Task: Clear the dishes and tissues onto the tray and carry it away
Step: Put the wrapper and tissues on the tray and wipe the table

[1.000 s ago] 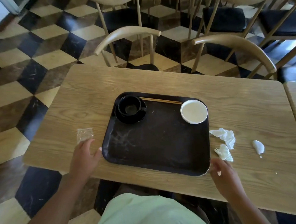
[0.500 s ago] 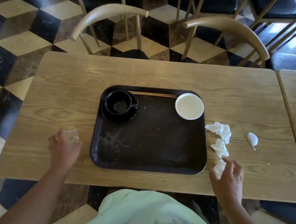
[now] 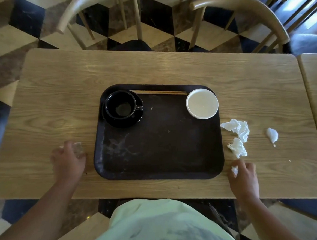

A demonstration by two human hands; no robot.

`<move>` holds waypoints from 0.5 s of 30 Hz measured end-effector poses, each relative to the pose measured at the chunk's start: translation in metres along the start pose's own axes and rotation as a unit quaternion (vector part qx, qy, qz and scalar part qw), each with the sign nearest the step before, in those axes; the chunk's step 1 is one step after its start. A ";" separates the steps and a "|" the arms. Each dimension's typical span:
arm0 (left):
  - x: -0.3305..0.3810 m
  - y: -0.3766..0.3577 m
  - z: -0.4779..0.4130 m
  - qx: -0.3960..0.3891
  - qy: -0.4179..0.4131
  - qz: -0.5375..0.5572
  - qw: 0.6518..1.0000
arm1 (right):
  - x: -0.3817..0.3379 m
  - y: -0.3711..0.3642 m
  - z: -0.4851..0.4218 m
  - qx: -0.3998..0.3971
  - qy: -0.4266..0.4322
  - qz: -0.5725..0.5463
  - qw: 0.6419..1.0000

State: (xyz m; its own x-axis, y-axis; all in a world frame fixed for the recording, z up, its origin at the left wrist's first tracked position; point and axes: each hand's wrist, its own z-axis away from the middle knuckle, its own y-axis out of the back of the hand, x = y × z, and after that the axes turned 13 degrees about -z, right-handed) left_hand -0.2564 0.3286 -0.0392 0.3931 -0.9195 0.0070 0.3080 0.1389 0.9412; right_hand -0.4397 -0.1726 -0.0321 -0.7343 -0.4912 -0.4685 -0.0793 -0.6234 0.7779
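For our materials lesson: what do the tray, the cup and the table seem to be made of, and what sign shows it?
Tray: probably dark plastic, matte, with pale scuffs and rounded moulded corners.
Black cup: likely glazed ceramic, glossy, with soft highlights on its rim.
Table: wood or wood-look laminate; the light grain pattern shows, but the look cannot settle which.

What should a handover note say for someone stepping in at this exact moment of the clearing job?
Left hand: closing on the clear wrapper left of the tray; grip not certain.
Right hand: pinching a small tissue scrap by the tray's near right corner.
On the tray: black cup on its saucer, chopsticks, white dish.
On the table: two crumpled tissues and a small white piece.
Left: put wrapper and tissues on the tray, carry it away.
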 end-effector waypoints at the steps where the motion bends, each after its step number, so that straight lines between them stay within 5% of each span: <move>1: -0.001 -0.002 0.001 0.004 -0.003 -0.006 1.000 | -0.002 0.002 -0.002 -0.014 -0.002 -0.002 1.000; 15: 0.056 0.040 0.037 0.077 0.006 0.196 0.978 | -0.034 0.022 -0.030 0.015 0.000 -0.051 0.999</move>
State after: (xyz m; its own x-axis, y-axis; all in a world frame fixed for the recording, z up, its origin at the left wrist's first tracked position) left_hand -0.2545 0.2686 0.0110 0.4647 -0.8028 0.3736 -0.0015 0.4211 0.9070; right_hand -0.3961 -0.1879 -0.0118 -0.7213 -0.4263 -0.5459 -0.1731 -0.6522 0.7380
